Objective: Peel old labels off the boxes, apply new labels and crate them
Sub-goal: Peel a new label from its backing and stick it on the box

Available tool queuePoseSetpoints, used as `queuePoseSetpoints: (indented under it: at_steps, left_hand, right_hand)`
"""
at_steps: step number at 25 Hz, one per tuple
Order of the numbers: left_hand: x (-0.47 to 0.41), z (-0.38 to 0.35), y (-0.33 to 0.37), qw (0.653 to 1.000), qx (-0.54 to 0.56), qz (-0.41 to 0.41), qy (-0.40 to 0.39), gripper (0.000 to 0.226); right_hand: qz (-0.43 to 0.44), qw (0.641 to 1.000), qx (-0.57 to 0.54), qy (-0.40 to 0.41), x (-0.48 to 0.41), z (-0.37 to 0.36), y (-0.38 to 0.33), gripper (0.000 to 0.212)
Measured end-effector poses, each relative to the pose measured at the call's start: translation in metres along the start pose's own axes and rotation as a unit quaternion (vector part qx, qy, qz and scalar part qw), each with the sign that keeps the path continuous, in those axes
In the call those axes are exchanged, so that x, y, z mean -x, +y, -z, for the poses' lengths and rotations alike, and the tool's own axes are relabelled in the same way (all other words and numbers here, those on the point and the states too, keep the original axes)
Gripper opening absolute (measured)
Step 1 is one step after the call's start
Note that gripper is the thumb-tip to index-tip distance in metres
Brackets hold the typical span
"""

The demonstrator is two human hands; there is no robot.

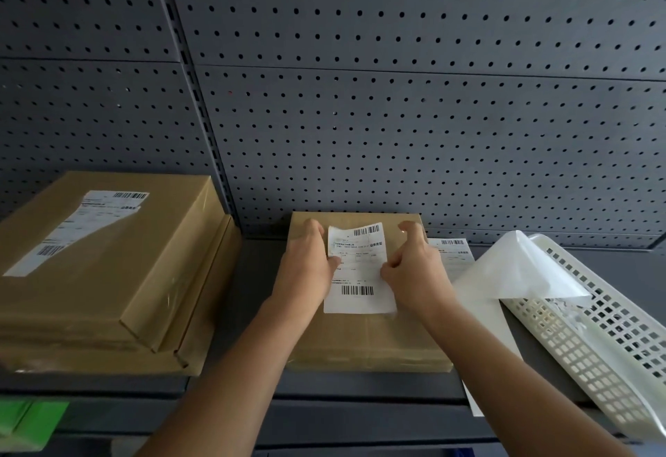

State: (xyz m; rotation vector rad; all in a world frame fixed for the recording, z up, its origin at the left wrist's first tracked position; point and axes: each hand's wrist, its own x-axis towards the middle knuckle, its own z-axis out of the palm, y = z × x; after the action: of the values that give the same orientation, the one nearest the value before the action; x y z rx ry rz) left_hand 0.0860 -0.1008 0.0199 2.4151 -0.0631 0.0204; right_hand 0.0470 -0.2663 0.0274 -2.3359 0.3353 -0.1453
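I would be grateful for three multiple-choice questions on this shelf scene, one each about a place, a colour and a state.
1. Where is the plastic basket?
A. left of the middle box
B. right of the middle box
C. on top of the middle box

2. What colour is the pegboard behind the shelf?
A. red
B. yellow
C. dark grey

3. How is the label on the middle box?
A. curling up at its top left corner
B. torn in two
C. gone

Answers:
1 B, since the basket lies at the right end of the shelf, past the middle box.
2 C, since the whole perforated panel is dark grey.
3 A, since the label is in one piece on the box top and its top left corner lifts off the cardboard.
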Motion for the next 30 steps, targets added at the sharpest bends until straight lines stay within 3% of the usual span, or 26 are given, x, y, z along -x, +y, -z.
queuePoseSetpoints:
  at_steps: [2,4,6,8,10,13,24,30]
  left_hand:
    - [0.001,0.001,-0.001,1.0,-0.022,-0.017,0.008,0.046]
    - [0.005,0.0,-0.007,0.992,-0.075,-0.095,0.034,0.049]
    - [0.008,-0.003,-0.014,0.972,-0.125,-0.197,0.039,0.05]
    - [0.008,-0.006,-0.018,0.956,-0.148,-0.252,-0.011,0.051]
    - [0.006,-0.008,-0.021,0.951,-0.164,-0.251,-0.08,0.054]
    - [0.003,-0.007,-0.021,0.943,-0.198,-0.244,-0.112,0.057]
    - [0.001,0.005,-0.02,0.961,-0.195,-0.159,-0.115,0.077]
    - [0.0,-0.004,-0.009,0.953,-0.183,-0.22,-0.095,0.056]
  right_hand:
    - [0.015,0.999,0.033,-0.003,0.001,-0.001,0.001,0.062]
    - [0.049,0.992,0.112,0.028,0.003,0.0,0.004,0.054]
    - [0.134,0.97,0.179,0.096,0.005,-0.001,0.009,0.041]
    - [0.228,0.952,0.181,0.096,0.002,-0.006,0.011,0.036]
    - [0.259,0.951,0.168,0.009,-0.003,-0.015,0.01,0.041]
    - [0.242,0.943,0.209,-0.092,-0.01,-0.025,0.015,0.052]
    - [0.177,0.96,0.214,-0.022,-0.015,-0.016,0.032,0.051]
    - [0.251,0.949,0.181,-0.06,-0.013,-0.019,0.015,0.048]
